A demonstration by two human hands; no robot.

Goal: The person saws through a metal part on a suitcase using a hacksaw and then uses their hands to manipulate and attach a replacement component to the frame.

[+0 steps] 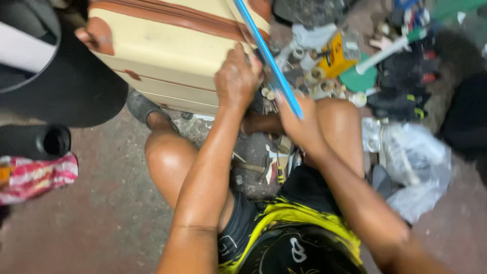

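A cream suitcase (pixel 167 45) with brown trim lies on the floor in front of my knees. My left hand (pixel 236 76) presses on its near right corner, fingers curled over the edge. A long blue strip (pixel 269 61) runs diagonally across that corner. My right hand (pixel 297 124) grips the strip's lower end, just right of the suitcase. Motion blur hides the fingers' detail.
A black bag (pixel 66 81) and a black cylinder (pixel 35 142) sit at left, with a pink cloth (pixel 35 175) below. Small tools and parts, a yellow box (pixel 335 58) and a clear plastic bag (pixel 416 167) clutter the floor at right.
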